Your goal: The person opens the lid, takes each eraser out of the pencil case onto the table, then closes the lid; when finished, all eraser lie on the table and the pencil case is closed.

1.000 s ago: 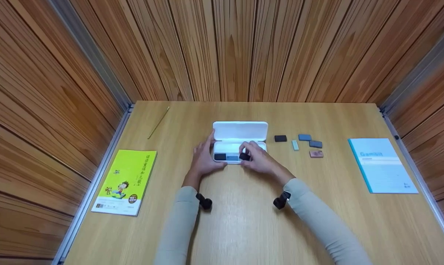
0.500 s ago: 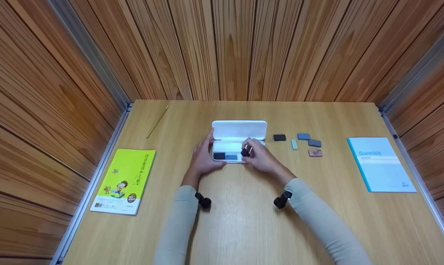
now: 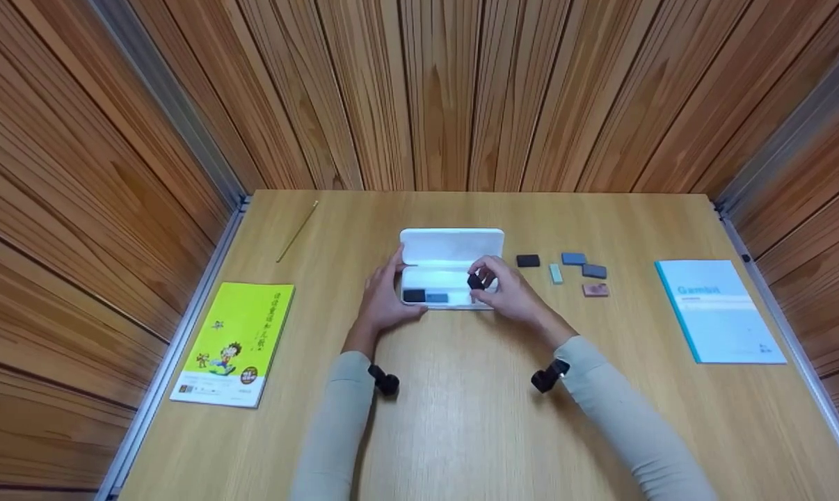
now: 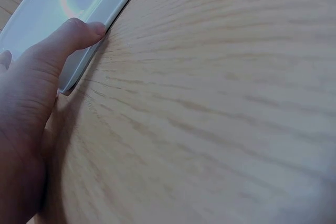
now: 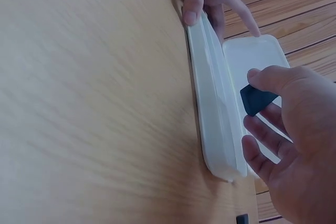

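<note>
A white pencil case (image 3: 451, 277) lies with its lid raised on the wooden table. My left hand (image 3: 386, 298) grips its left end, thumb on the front edge and fingers spread up toward the lid (image 3: 452, 246). Between thumb and fingers my right hand (image 3: 508, 293) pinches a black eraser (image 5: 255, 99), held above the right part of the case. Inside, along the front left, a black eraser (image 3: 414, 296) and a blue-grey eraser (image 3: 437, 298) lie side by side. The left wrist view shows the left thumb (image 4: 79, 34) over the case's edge.
Right of the case lie a black eraser (image 3: 528, 261), a pale green one (image 3: 556, 273), two blue-grey ones (image 3: 573, 259) and a pinkish one (image 3: 595, 290). A light blue notebook (image 3: 722, 313) is far right. A green-yellow book (image 3: 235, 341) and a pencil (image 3: 298, 232) are at left.
My right hand has lifted the black eraser from beside the blue-grey one and moved it right and slightly away from me. The left hand stays on the case.
</note>
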Demonstrator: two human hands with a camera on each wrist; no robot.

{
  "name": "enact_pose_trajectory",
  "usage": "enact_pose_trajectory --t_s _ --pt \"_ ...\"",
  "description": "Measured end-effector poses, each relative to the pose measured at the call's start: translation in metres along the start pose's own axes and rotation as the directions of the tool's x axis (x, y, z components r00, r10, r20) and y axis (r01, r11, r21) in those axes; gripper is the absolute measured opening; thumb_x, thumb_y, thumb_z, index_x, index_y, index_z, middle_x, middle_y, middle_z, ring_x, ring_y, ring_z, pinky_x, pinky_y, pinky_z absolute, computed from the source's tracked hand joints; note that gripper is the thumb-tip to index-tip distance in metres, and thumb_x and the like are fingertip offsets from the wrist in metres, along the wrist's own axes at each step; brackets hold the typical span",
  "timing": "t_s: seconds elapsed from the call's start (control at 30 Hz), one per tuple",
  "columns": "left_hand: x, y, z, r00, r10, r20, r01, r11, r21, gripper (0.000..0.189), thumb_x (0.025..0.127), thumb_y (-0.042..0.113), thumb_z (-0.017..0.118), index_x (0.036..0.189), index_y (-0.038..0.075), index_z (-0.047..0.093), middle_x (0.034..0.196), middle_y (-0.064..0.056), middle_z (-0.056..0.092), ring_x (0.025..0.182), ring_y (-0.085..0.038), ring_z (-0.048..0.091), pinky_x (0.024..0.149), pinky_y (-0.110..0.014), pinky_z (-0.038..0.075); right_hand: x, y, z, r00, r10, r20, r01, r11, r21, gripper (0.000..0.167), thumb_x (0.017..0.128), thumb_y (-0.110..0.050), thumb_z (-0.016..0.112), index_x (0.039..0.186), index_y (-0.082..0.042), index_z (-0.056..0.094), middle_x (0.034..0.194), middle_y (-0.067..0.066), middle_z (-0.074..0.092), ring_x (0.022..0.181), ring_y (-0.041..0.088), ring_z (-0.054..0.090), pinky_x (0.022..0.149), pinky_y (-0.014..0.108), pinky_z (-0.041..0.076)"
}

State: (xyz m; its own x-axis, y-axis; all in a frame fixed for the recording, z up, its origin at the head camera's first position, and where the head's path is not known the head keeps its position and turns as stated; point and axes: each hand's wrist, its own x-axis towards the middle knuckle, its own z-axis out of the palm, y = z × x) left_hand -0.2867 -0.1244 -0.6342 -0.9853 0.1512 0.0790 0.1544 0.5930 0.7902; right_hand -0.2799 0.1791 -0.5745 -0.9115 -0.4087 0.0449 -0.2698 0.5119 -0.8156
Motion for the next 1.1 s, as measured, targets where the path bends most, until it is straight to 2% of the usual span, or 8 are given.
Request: enact_pose_trajectory --t_s 0.17,0.37,0.63,0.9,1.1 --pt "0.0 -0.002 0.0 1.0 -0.007 0.006 0.007 1.0 0.008 0.133 0.078 0.041 0.101 0.181 0.038 0.017 0.162 -0.006 0.06 0.158 -0.033 0.045 0.137 -0.066 0.026 -0.008 0.007 -0.015 0.998 0.053 -0.024 -0.053 0.999 0.007 0.038 0.106 -0.012 0.078 0.142 -0.015 0.064 0.133 0.013 0.067 0.123 0.032 0.065 0.107 0.047 0.055" --pt "-0.001 -0.004 0.0 1.0 0.008 0.004 -0.008 1.0 0.018 0.135 0.079 0.041 0.102 0.182 0.037 0.015 0.163 -0.006 0.06 0.159 -0.034 0.046 0.138 -0.066 0.025 -0.015 0.019 -0.032 0.995 0.091 -0.047 -0.091 0.996 0.004 0.039 0.107 -0.011 0.076 0.144 -0.013 0.065 0.135 0.016 0.065 0.126 0.035 0.063 0.11 0.05 0.051" --pt "-0.002 -0.005 0.0 1.0 0.015 0.003 -0.015 0.999 0.029 0.135 0.077 0.045 0.1 0.182 0.035 0.016 0.162 -0.005 0.061 0.156 -0.032 0.049 0.137 -0.062 0.024 -0.024 0.037 -0.049 0.992 0.091 -0.085 -0.093 0.995 -0.02 0.041 0.106 -0.009 0.077 0.146 -0.011 0.07 0.138 0.018 0.067 0.124 0.035 0.063 0.102 0.038 0.05" --pt "-0.001 -0.004 0.0 1.0 0.017 0.001 -0.017 0.999 0.028 0.134 0.076 0.045 0.099 0.182 0.036 0.017 0.161 -0.004 0.062 0.154 -0.03 0.049 0.135 -0.06 0.027 -0.031 0.056 -0.059 0.987 0.136 -0.09 -0.14 0.989 -0.037 0.041 0.107 -0.007 0.075 0.148 -0.012 0.072 0.14 0.019 0.061 0.125 0.036 0.059 0.104 0.037 0.049" --pt "0.0 -0.004 0.001 1.0 0.022 0.007 -0.022 0.999 0.038 0.134 0.078 0.046 0.099 0.182 0.036 0.016 0.161 -0.004 0.061 0.155 -0.03 0.048 0.134 -0.059 0.028 -0.034 0.065 -0.062 0.984 0.151 -0.097 -0.157 0.986 -0.054 0.042 0.107 -0.002 0.072 0.148 -0.012 0.072 0.138 0.021 0.059 0.121 0.035 0.056 0.099 0.032 0.046"
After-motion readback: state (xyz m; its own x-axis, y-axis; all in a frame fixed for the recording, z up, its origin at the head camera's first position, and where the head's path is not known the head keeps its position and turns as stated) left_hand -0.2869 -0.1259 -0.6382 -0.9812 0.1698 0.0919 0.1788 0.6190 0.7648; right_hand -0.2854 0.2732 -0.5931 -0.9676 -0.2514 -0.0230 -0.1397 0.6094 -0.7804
